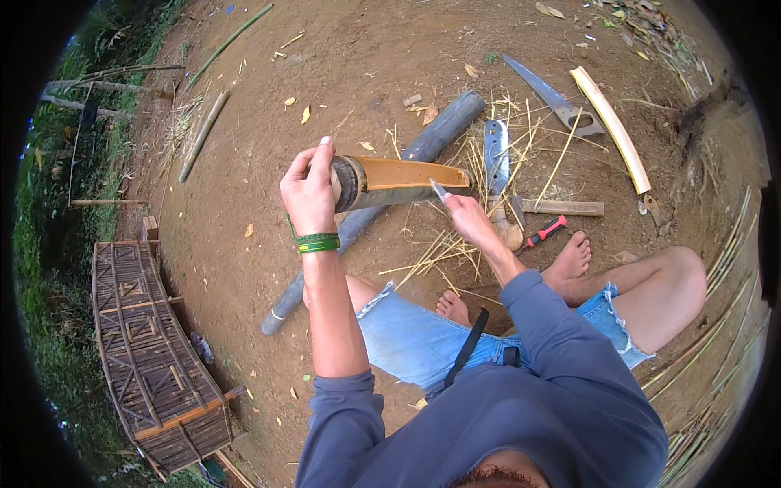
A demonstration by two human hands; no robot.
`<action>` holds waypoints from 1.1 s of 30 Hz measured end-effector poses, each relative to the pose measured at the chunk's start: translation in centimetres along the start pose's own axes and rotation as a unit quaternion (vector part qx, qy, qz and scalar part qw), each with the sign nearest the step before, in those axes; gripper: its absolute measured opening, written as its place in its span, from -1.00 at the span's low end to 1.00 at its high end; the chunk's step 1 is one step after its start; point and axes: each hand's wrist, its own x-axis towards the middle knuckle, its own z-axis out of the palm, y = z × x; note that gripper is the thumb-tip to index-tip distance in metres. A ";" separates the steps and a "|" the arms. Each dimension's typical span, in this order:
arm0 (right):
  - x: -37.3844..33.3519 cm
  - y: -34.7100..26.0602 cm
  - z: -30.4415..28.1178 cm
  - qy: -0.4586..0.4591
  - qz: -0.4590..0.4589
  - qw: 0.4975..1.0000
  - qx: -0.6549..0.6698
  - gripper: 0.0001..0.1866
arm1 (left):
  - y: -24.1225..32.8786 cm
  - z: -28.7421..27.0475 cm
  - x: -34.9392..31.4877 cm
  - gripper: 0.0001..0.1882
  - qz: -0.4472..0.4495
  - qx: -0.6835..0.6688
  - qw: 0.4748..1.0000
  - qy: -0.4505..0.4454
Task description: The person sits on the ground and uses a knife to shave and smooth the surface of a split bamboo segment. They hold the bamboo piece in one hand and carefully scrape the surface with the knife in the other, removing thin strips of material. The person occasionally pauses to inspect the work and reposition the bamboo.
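Observation:
My left hand [309, 185] grips the near-left end of a thick bamboo section [390, 196], fingers and thumb around its dark ringed rim. One side of this section is cut away, and its orange-tan inside shows. My right hand [472, 218] is closed on a small knife [439, 192], most of its handle hidden in the fist. The knife's blade tip is at the cut edge near the section's far-right end. Underneath, a long dark bamboo pole [358, 229] lies slantwise on the ground, and the section crosses over it.
To the right lie a broad cleaver-like blade [496, 154], a wooden-handled hammer [569, 207], a red-and-black handled tool [547, 231], a handsaw [557, 99] and a split bamboo piece [612, 126]. Thin shavings [431, 259] litter the dirt. A slatted bamboo bench [154, 342] stands left.

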 end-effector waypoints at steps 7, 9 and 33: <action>-8.4 -10.0 1.8 -0.041 -0.125 0.990 0.049 -0.49 | -0.2 0.6 -1.6 -0.71 0.009 -0.027 0.999 0.032; -8.8 -10.0 2.0 -0.126 -0.104 0.979 0.123 -0.52 | -1.0 0.1 -2.2 -0.70 0.009 -0.044 0.998 0.045; -4.9 -3.8 2.3 0.086 -0.086 0.992 0.038 -0.47 | -0.7 0.3 -5.6 -0.74 0.029 -0.053 0.995 0.074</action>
